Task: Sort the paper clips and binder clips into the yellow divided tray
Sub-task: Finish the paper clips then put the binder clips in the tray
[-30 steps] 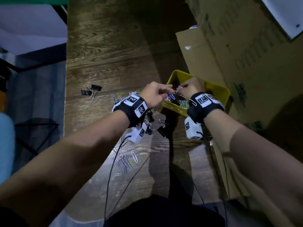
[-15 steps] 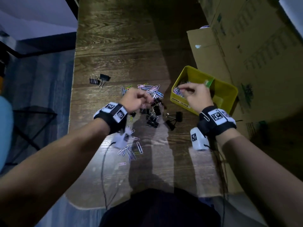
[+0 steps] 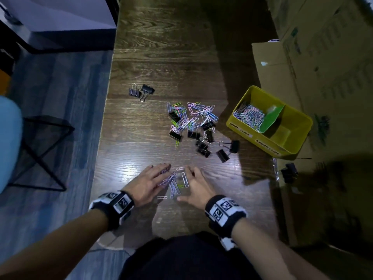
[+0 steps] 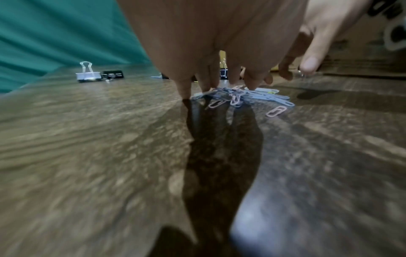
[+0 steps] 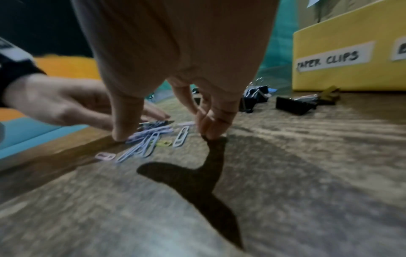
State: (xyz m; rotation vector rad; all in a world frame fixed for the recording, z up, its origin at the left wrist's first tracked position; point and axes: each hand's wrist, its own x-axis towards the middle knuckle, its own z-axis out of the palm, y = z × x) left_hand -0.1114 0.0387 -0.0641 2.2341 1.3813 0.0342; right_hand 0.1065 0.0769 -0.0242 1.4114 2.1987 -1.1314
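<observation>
head view: left hand (image 3: 150,183) and right hand (image 3: 198,187), both released with fingertips down, flank a small cluster of paper clips (image 3: 174,182) near the table's front edge, likely to rake them together. yellow tray (image 3: 291,151) sits at the right edge, binder clips (image 3: 203,147) between.

The room is dim. A white glare patch lies on the table (image 3: 129,166) just beyond the left hand (image 3: 148,183), and dark shade covers the right edge. In both wrist views the near tabletop is smeared with blur, the edges bend, and the fingers cast hard black shadows toward the camera.
</observation>
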